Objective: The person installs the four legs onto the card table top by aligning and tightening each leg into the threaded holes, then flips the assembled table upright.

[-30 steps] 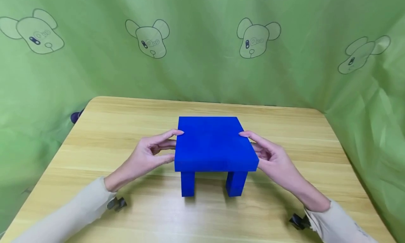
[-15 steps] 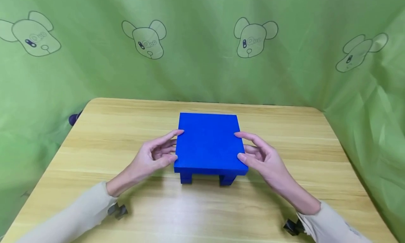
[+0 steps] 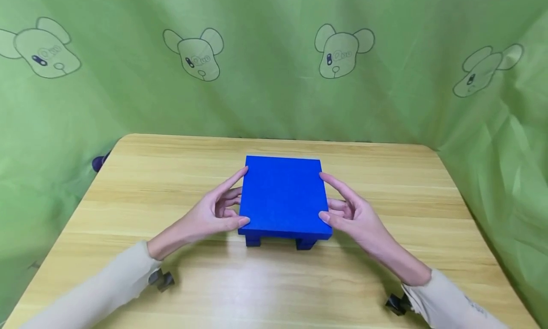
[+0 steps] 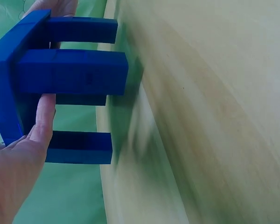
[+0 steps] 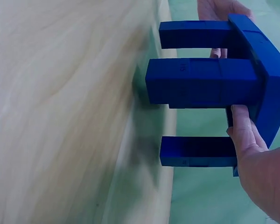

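Observation:
A small blue four-legged stool (image 3: 284,195), square-topped, is in front of me with its legs pointing down. My left hand (image 3: 210,212) grips the left side of its top, thumb and forefinger along the edge. On the opposite side, my right hand (image 3: 357,217) holds the top the same way. The remaining fingers reach under the top, partly hidden. In the left wrist view, a leg (image 4: 74,72) of the stool casts a shadow on the wood. The right wrist view shows another leg (image 5: 198,81); the legs seem raised slightly off the table.
The light wooden table (image 3: 180,162) has rounded far corners. A green curtain (image 3: 269,95) with mouse-like drawings hangs behind it and along the sides. A dark purple object (image 3: 98,164) shows past the table's left edge.
The stool has tilted so its top faces me more and its legs show less. Both thumbs now lie on the top's edge, and my right hand has moved slightly left.

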Demonstrator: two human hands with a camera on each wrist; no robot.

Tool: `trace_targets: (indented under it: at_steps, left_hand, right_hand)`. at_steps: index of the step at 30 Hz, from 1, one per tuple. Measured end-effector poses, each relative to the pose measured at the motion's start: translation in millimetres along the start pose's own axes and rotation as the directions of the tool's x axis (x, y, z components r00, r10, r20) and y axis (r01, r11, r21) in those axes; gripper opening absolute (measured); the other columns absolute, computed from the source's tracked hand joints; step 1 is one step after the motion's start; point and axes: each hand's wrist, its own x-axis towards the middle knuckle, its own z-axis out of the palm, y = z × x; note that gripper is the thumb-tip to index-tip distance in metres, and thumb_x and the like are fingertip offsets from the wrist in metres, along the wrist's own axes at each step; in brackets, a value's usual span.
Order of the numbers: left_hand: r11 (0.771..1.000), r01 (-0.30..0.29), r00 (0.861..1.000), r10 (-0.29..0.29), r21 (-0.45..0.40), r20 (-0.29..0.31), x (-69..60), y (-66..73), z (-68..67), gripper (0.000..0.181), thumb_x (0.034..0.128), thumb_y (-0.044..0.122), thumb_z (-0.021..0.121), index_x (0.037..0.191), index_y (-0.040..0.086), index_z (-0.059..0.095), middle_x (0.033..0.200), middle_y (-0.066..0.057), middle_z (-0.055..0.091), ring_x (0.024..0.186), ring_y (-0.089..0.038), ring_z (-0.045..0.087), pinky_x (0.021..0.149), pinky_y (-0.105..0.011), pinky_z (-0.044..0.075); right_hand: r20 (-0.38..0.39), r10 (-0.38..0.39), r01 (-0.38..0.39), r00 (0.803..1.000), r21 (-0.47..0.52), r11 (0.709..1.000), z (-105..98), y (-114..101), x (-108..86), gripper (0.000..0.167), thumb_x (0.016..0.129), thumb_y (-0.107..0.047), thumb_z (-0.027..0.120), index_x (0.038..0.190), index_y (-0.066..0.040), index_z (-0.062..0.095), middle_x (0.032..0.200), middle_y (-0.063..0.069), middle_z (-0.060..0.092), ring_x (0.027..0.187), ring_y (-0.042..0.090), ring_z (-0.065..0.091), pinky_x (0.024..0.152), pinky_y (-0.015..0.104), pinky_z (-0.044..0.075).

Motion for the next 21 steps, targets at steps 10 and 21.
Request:
trace_targets:
  at_steps: [10, 21]
  left_hand:
    - [0.999, 0.03, 0.999, -0.031, 0.023, 0.024, 3.6, -6.0, -4.8, 0.11, 0.0935, 0.01, 0.088, 0.177, 0.025, 0.018, 0.175, -0.02, 0.031, 0.153, -0.036, 0.046, 0.108, -0.041, 0.054]
    - [0.991, 0.032, 0.999, -0.038, 0.131, 0.039, 2.9, -5.9, -6.6, 0.11, 0.0967, 0.013, 0.086, 0.178, 0.03, 0.014, 0.175, -0.017, 0.03, 0.153, -0.032, 0.046, 0.106, -0.041, 0.056]
  right_hand:
    - [0.041, 0.025, -0.025, 0.999, -0.016, 1.0, -5, 8, 3.7, 0.083, 0.105, -0.006, 0.074, 0.174, -0.026, 0.034, 0.132, 0.015, 0.075, 0.12, 0.015, 0.073, 0.093, 0.026, 0.059]
    - [0.053, 0.028, -0.022, 0.998, -0.117, 0.993, -10, 13, 3.8, 0.078, 0.109, -0.017, 0.071, 0.174, -0.037, 0.032, 0.162, 0.017, 0.052, 0.143, 0.025, 0.058, 0.104, 0.026, 0.053]
